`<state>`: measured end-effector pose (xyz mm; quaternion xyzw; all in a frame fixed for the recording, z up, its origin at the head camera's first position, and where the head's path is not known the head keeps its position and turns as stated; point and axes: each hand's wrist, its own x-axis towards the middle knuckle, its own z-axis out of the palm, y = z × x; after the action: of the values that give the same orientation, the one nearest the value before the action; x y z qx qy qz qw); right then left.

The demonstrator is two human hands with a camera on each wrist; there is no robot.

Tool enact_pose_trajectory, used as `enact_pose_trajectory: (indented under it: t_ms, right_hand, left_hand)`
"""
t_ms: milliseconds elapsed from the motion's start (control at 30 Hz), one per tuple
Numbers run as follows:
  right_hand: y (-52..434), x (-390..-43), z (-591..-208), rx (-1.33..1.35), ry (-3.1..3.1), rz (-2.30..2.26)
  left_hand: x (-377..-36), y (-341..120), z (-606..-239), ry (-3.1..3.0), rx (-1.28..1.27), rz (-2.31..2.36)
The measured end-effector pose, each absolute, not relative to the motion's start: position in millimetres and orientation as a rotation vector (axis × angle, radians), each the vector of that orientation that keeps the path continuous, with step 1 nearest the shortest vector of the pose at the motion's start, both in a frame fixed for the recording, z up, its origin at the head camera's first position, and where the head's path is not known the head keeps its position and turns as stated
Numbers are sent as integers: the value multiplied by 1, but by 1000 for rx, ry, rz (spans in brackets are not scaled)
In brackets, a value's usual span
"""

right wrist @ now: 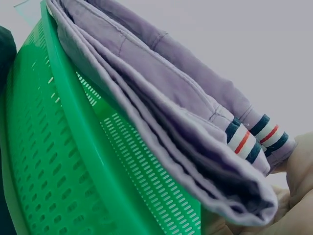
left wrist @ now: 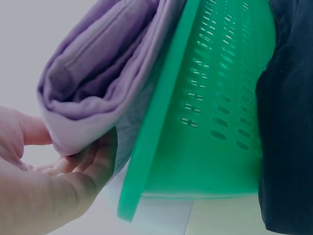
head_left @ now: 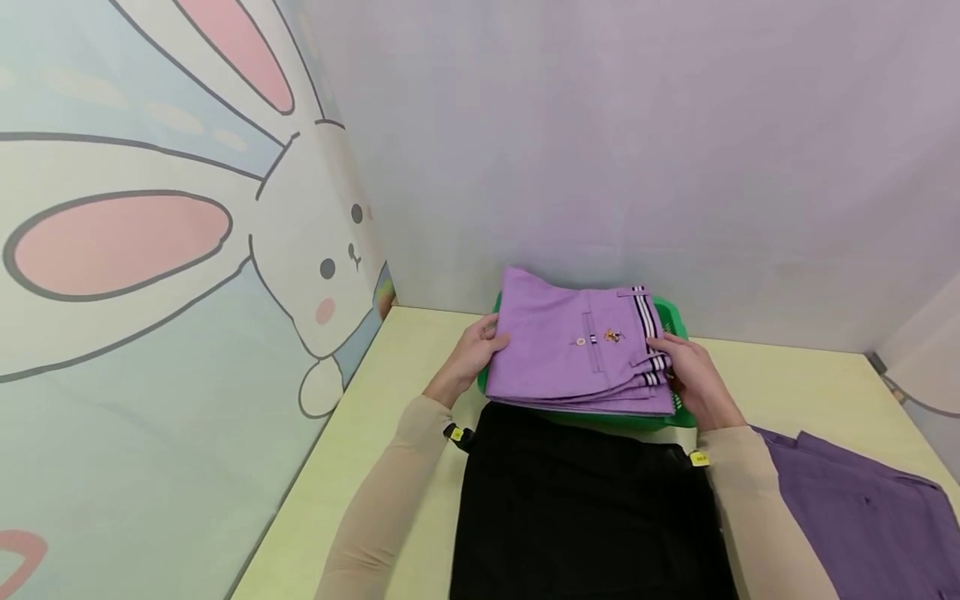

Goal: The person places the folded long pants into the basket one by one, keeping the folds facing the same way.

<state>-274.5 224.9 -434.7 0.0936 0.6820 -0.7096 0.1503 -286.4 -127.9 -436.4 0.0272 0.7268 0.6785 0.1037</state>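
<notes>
A folded lilac garment [head_left: 577, 346] is held at both ends over a green perforated basket [head_left: 671, 315]: its plain folded edge is pinched between the thumb and curled fingers of the left hand [head_left: 471, 354], and its striped-trim end is clasped by the right hand [head_left: 693, 375], whose fingers are wrapped under the stacked layers. Gripped at opposite ends in this way, the fold seems to be kept flat and square, so that the layers are not let slip apart above the basket rim. Just nearer the body than the grip a black cloth [head_left: 585, 508] is spread, and beyond the right forearm a darker purple garment [head_left: 862, 508] is laid on the pale table [head_left: 795, 383].
</notes>
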Motion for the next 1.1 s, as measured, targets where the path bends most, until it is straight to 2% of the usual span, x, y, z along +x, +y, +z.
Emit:
enact_pose_trajectory:
  t_ms: [767, 1100]
  right_hand:
    - [221, -283, -448, 347, 2063, -1930]
    - [214, -280, -453, 335, 2195, -1802]
  left_hand:
    - [-299, -116, -446, 2303, 119, 1847]
    - [-294, -108, -449, 2700, 170, 1456]
